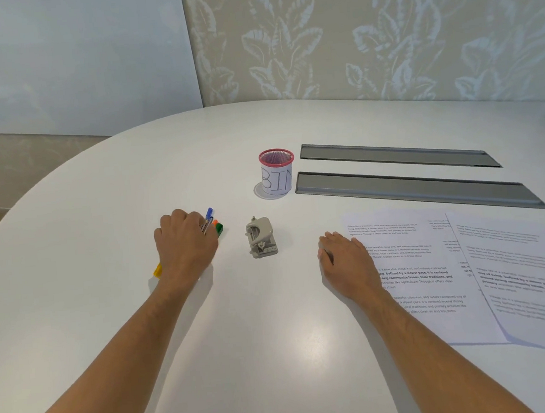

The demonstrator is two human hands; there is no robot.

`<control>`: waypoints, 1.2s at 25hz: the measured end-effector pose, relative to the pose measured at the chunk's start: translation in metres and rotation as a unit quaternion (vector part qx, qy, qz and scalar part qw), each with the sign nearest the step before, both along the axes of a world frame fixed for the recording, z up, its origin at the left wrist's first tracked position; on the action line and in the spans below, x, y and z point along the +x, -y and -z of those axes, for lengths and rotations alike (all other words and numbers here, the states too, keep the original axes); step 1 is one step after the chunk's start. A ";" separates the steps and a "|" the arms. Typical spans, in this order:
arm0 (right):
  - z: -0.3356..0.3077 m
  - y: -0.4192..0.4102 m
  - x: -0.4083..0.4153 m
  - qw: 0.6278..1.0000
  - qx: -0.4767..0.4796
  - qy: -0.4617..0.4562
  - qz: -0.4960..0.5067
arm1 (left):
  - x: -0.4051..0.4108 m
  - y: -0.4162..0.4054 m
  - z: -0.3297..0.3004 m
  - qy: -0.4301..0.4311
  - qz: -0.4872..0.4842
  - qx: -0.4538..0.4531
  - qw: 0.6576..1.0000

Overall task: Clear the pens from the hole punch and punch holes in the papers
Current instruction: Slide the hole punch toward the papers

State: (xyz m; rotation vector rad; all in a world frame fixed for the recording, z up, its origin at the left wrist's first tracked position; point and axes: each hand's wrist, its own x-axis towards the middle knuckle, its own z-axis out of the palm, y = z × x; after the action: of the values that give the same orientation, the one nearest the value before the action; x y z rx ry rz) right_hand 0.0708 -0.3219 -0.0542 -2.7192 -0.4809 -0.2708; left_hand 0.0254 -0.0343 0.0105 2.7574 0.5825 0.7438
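Note:
A small grey hole punch (262, 237) stands on the white table (275, 336) between my hands, with nothing on it. My left hand (184, 244) lies to its left, fingers curled over a bundle of pens (212, 222); blue, orange and green tips stick out past the fingers and a yellow end (157, 270) shows by the wrist. My right hand (345, 259) rests flat and relaxed on the table at the left edge of two printed papers (432, 259), which lie side by side to the right.
A red mesh cup (276, 173) with a paper label reading BIN stands behind the punch. Two long grey cable slots (410, 189) run across the table to the cup's right. The table's curved edge runs along the left.

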 end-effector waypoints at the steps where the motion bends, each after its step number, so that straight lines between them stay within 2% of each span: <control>1: -0.003 -0.002 -0.003 1.000 0.008 0.022 0.004 | 0.001 0.007 0.000 0.011 0.019 0.004 1.000; 5: -0.010 -0.005 -0.010 0.976 0.080 0.201 0.036 | 0.004 0.038 0.002 0.046 0.129 -0.013 0.991; 9: -0.018 -0.001 -0.019 0.960 0.140 0.230 0.072 | 0.006 0.071 0.006 0.060 0.210 -0.015 0.976; 11: -0.026 0.006 -0.023 0.957 0.171 0.207 0.105 | 0.007 0.083 0.008 0.038 0.213 -0.031 0.976; 14: -0.035 0.033 -0.032 0.962 0.191 0.115 0.159 | 0.016 0.092 0.014 -0.024 0.178 -0.093 0.979; 16: -0.036 0.058 -0.039 0.968 0.163 0.072 0.179 | 0.024 0.095 0.020 -0.072 0.156 -0.120 0.978; 18: -0.034 0.083 -0.049 0.973 0.121 0.039 0.194 | 0.029 0.100 0.025 -0.104 0.146 -0.101 0.979; 24: -0.030 0.142 -0.059 0.979 -0.029 -0.046 0.197 | 0.035 0.108 0.026 -0.073 0.118 -0.078 0.987; 27: -0.020 0.154 -0.065 0.980 -0.049 -0.086 0.171 | 0.031 0.112 0.022 -0.067 0.099 -0.083 0.989; 30: -0.011 0.157 -0.068 0.981 -0.044 -0.080 0.170 | 0.029 0.120 0.017 -0.086 0.086 -0.091 0.988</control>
State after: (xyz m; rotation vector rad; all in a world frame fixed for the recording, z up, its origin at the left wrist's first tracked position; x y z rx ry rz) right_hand 0.0025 -0.4787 -0.0437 -2.8712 0.0200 -0.1173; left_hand 0.0544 -0.1541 -0.0063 2.6747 0.4141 0.3967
